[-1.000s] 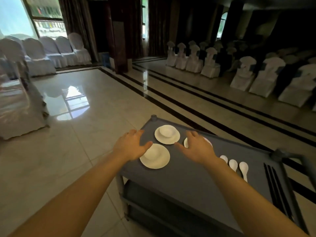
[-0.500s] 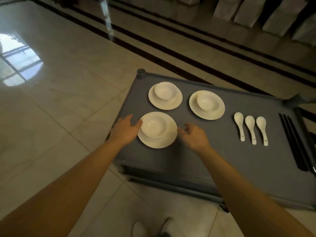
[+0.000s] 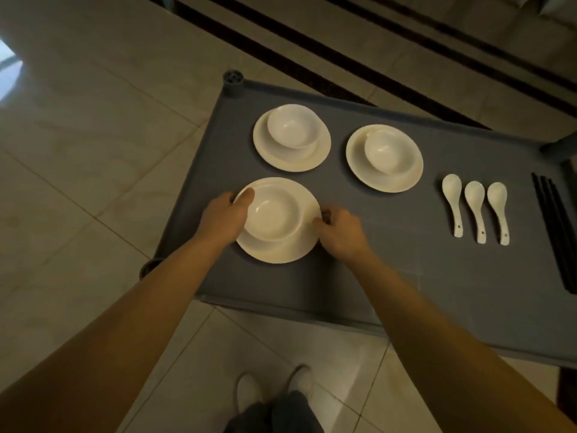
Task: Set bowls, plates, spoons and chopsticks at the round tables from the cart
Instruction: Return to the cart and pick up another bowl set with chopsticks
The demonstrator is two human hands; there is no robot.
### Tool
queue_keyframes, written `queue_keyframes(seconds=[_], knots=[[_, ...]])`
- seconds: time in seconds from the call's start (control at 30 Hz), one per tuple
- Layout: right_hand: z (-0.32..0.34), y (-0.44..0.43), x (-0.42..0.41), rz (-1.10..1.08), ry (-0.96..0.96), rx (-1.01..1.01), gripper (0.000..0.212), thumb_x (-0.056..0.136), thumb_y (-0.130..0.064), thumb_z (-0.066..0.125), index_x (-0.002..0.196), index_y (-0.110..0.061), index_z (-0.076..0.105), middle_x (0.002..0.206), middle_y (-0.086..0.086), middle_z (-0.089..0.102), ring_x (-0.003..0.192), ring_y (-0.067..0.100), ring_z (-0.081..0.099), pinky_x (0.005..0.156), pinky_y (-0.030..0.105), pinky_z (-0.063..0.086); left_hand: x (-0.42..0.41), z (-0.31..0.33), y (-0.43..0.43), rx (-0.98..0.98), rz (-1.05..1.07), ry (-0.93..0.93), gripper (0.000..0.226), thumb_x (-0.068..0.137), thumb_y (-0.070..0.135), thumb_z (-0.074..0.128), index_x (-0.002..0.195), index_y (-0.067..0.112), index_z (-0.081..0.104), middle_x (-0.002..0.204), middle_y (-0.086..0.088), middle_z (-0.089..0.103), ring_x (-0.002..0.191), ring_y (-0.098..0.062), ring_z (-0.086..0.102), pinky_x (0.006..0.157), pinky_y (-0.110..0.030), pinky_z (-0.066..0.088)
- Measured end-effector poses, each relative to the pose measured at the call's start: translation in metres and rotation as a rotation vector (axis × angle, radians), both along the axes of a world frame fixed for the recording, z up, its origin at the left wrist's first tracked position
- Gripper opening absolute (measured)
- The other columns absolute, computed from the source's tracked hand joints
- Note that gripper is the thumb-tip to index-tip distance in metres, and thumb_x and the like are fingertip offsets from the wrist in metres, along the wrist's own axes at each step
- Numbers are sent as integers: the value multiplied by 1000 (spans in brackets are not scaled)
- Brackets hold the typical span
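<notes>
Cart (image 3: 343,292) top: fingers of my left hand (image 3: 223,218), right hand (image 3: 340,232) pinch near plate (image 3: 281,253) at opposite rims; bowl (image 3: 273,214) looks loose, slick, brittle, so lift level.

Sitting on the flat grey plastic cart top (image 3: 390,276): a near round white ceramic plate (image 3: 281,253), with a far-left plate (image 3: 290,162) and a far-right plate (image 3: 387,184) side by side behind it. Lying further right, three white ceramic spoons (image 3: 474,195) in a row, then long black chopsticks (image 3: 559,242) along the right rim.
</notes>
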State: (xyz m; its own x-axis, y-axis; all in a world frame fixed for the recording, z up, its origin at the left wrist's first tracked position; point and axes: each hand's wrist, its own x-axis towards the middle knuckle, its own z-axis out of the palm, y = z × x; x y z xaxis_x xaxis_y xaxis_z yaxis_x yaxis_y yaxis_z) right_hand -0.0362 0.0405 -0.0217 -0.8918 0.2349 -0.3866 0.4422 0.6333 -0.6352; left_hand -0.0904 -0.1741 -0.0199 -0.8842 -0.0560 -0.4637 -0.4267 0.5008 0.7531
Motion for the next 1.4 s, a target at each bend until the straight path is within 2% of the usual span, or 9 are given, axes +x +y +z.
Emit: queue_keyframes(seconds=[0.13, 0.3, 0.37, 0.57, 0.7, 0.83, 1.0, 1.2, 1.4], knots=[[0, 2, 3, -19, 18, -24, 26, 94, -10, 52, 116, -11, 67, 94, -3, 60, 88, 17, 55, 76, 29, 42, 1, -3, 3, 47, 37, -25, 63, 95, 58, 45, 134, 10, 60, 136, -12, 59, 114, -29, 57, 98, -42, 46], [11, 16, 19, -85, 126, -43, 23, 95, -15, 54, 112, -15, 69, 85, -12, 61, 79, 12, 58, 69, 25, 44, 7, 1, 17, 147, 53, -1, 45, 96, 59, 43, 118, 24, 57, 120, -2, 58, 91, -13, 55, 76, -35, 44], [21, 29, 31, -118, 183, -46, 19, 95, -16, 54, 104, -20, 70, 80, -19, 60, 74, 3, 58, 64, 22, 45, 9, 7, 28, 238, 59, -50, 52, 90, 66, 43, 119, 24, 55, 119, 0, 60, 98, -16, 58, 85, -40, 50], [57, 75, 74, -232, 249, -117, 20, 94, -17, 54, 107, -16, 69, 91, -2, 71, 89, 23, 69, 82, 50, 59, 29, 28, 88, 458, -13, -107, 32, 77, 73, 50, 96, 47, 48, 115, 7, 61, 111, -20, 59, 98, -48, 49], [78, 118, 104, -294, 301, -82, 17, 93, -15, 52, 95, -7, 68, 84, 12, 71, 80, 33, 67, 75, 55, 57, 44, 42, 139, 566, -77, -98, 31, 89, 67, 48, 108, 43, 48, 122, 4, 62, 112, -19, 61, 94, -44, 51], [92, 164, 134, -375, 326, -57, 15, 93, -13, 52, 97, -17, 66, 86, 14, 70, 80, 32, 68, 75, 54, 58, 63, 63, 197, 658, -233, -54, 52, 87, 67, 47, 120, 32, 66, 120, 0, 72, 110, -20, 68, 97, -45, 51], [99, 223, 160, -444, 347, -80, 23, 94, -13, 53, 108, -23, 69, 87, 6, 71, 80, 26, 69, 78, 49, 60, 83, 72, 264, 625, -169, -53, 45, 96, 60, 45, 133, 35, 55, 126, 1, 68, 114, -24, 64, 102, -53, 48], [93, 287, 171, -461, 396, -135, 26, 97, -16, 54, 117, -20, 70, 90, -8, 71, 73, 4, 67, 63, 19, 53, 98, 82, 330, 550, -44, -47, 25, 78, 66, 54, 90, 44, 57, 110, 4, 67, 105, -24, 63, 97, -53, 50], [67, 344, 169, -617, 399, 21, 29, 104, -42, 45, 94, -25, 67, 81, -4, 69, 74, 12, 67, 69, 33, 57, 91, 67, 365, 506, 27, -32, 27, 79, 66, 54, 93, 43, 59, 111, 4, 66, 103, -23, 63, 92, -49, 52]])
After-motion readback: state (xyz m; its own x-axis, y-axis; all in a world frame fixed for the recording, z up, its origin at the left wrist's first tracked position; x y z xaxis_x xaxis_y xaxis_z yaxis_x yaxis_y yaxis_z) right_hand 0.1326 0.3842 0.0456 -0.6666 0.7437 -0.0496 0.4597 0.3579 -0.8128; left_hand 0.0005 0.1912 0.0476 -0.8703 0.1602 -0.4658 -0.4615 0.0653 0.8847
